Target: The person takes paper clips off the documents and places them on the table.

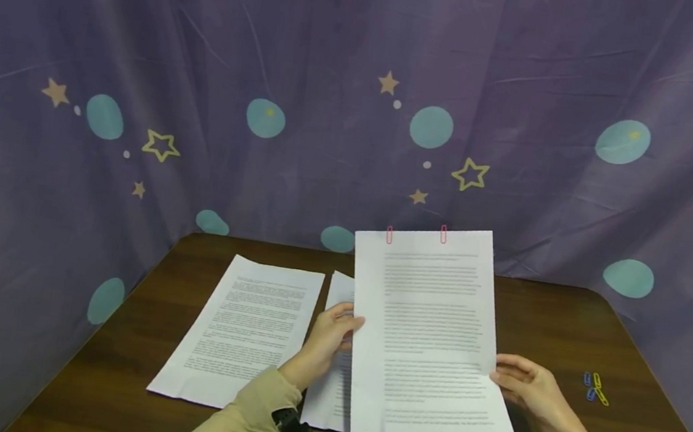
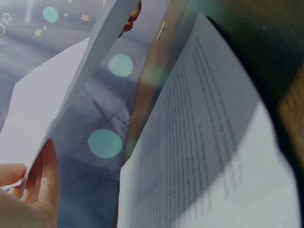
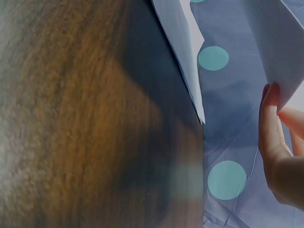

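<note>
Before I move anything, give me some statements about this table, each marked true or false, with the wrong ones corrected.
1. The left hand and right hand both hold the raised paper. True.
2. Its clips sit along the bottom edge. False: two pink clips are at the top edge.
3. Another printed paper lies on the table, left of the raised one. True.
4. The loose clips are all pink. False: blue clips and yellow clips lie right of the right hand.

Holds raised paper (image 3: 280, 42) by the edge in right hand (image 3: 282, 166), before a curtain (image 3: 237, 109) (teal-spotted); shares the view with more sheets (image 3: 184, 42) on wooden table (image 3: 61, 118).
</note>
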Tool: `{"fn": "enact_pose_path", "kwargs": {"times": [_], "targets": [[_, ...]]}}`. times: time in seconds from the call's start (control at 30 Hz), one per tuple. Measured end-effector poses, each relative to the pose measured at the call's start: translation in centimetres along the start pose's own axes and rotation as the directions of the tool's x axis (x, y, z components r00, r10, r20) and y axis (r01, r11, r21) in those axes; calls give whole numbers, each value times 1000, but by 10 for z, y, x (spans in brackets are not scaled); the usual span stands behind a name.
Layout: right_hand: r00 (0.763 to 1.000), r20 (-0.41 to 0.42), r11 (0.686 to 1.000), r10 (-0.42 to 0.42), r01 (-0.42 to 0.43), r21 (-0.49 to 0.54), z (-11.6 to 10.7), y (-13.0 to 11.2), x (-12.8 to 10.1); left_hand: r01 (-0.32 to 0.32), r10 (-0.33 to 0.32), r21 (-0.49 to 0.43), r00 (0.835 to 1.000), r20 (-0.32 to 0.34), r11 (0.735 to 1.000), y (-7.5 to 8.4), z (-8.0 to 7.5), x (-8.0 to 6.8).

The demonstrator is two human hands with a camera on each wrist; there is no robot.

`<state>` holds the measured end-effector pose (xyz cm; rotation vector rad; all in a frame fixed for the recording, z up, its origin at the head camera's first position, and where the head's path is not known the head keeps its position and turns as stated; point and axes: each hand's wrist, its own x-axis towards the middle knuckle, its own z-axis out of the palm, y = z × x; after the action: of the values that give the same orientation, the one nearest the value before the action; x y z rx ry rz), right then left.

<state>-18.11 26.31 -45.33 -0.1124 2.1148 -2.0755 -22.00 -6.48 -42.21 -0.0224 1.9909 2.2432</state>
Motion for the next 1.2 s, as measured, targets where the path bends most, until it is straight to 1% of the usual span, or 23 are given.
{"fn": "enact_pose_path", "kwargs": {"times": [0.07, 0.17, 0.23, 0.3, 0.43, 0.57, 0.67, 0.73, 0.8, 0.9, 0.97, 1.0, 1.07, 1.1, 1.2], "targets": [[1000, 12, 1000, -1, 1, 9, 0, 1, 0, -15, 15, 26, 1000, -3, 1000, -5, -3, 6], [999, 32, 999, -9, 8, 32, 0, 2, 1, -40, 42, 76, 999, -20, 996, -5, -4, 8], [999, 34, 1000, -4, 3, 23, 1, 1, 2, -54, 58, 99, 998, -40, 994, -4, -4, 10], [1000, 24, 1000, 4, -4, -12, 2, -1, 3, -62, 69, 105, 996, -62, 993, -4, -4, 10], [1000, -11, 992, 7, -8, -128, 6, -8, 7, -71, 81, 104, 992, -95, 992, -3, -3, 10], [998, -22, 973, -53, 47, -227, 9, -20, 12, -78, 88, 102, 991, -103, 992, -1, -3, 9], [991, -13, 950, -136, 127, -284, 9, -31, 17, -83, 91, 84, 991, -100, 993, 1, -4, 7], [980, -7, 932, -200, 188, -310, 8, -39, 21, -83, 91, 78, 991, -101, 993, 2, -4, 6], [962, -6, 908, -274, 257, -332, 9, -47, 25, -79, 87, 71, 991, -105, 994, 2, -5, 6], [922, -16, 852, -386, 350, -388, 9, -60, 31, -78, 86, 77, 991, -104, 994, 1, -6, 5], [894, -29, 814, -447, 394, -426, 9, -69, 34, -79, 86, 73, 991, -102, 994, 0, -6, 5], [883, -34, 797, -468, 405, -448, 9, -74, 36, -81, 88, 73, 991, -100, 994, 0, -6, 5], [870, -39, 777, -492, 418, -470, 10, -84, 39, -88, 95, 72, 991, -93, 993, 0, -7, 5], [866, -38, 770, -499, 422, -478, 10, -89, 40, -90, 97, 72, 991, -89, 993, 0, -7, 5], [864, -34, 760, -503, 423, -494, 13, -104, 43, -92, 98, 76, 992, -80, 993, 1, -8, 4]]}}
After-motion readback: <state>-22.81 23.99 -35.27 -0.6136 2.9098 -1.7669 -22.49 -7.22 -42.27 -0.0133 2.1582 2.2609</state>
